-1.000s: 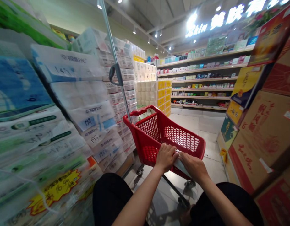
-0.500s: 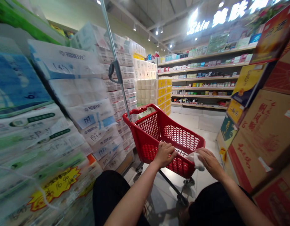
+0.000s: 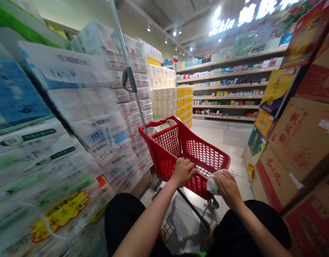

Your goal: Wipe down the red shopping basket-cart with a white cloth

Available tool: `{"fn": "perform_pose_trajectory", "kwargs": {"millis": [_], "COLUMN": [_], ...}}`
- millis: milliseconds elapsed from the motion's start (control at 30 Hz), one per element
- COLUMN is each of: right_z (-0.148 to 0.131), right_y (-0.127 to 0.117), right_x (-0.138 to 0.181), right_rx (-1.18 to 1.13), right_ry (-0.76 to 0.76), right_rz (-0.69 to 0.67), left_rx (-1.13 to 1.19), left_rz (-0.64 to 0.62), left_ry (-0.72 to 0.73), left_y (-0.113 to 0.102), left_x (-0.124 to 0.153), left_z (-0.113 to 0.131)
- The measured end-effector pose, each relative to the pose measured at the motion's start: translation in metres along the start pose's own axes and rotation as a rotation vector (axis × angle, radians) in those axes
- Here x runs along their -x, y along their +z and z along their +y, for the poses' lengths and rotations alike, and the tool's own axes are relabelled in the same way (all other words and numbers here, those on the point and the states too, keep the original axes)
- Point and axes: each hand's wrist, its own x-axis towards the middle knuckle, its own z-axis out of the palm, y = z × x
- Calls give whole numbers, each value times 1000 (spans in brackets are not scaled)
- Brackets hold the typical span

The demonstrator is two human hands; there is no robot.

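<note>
A red plastic shopping cart (image 3: 164, 167) stands in front of me on dark legs with casters, its basket walls pierced like a grid. My left hand (image 3: 182, 172) grips the near rim of the basket, fingers curled over it. Pressed in my right hand (image 3: 227, 187) is a white wad that looks like a cloth or tissue (image 3: 212, 184). It lies against the basket's near rim, by the right corner. Part of the wad is hidden behind my fingers. The visible basket inside shows red grid walls and floor.
Stacked paper packs (image 3: 100, 121) line the left side, with a yellow price sign (image 3: 60, 216) low down. Cardboard cartons (image 3: 300, 142) rise close on the right. A metal pole (image 3: 124, 46) with a grey handle rises at the cart's left. Stocked shelves (image 3: 225, 85) stand beyond the tiled floor.
My right hand has moved left along the rim and closed more tightly round the white wad. The left hand still grips the rim. The view has shifted slightly.
</note>
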Motion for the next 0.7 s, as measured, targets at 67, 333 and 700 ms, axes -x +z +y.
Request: {"fn": "perform_pose_trajectory", "kwargs": {"millis": [67, 333, 700], "right_z": [-19, 46, 47], "right_y": [-1, -27, 1], "right_x": [5, -17, -15], "right_rx": [8, 11, 95], "right_ry": [-26, -71, -14], "right_rz": [-31, -145, 33], "left_rx": [11, 127, 106], "left_rz": [6, -40, -69], "left_ry": [-8, -3, 14], "left_y": [-2, -10, -22], "left_x": [1, 6, 12], "left_z": [-2, -5, -33]}}
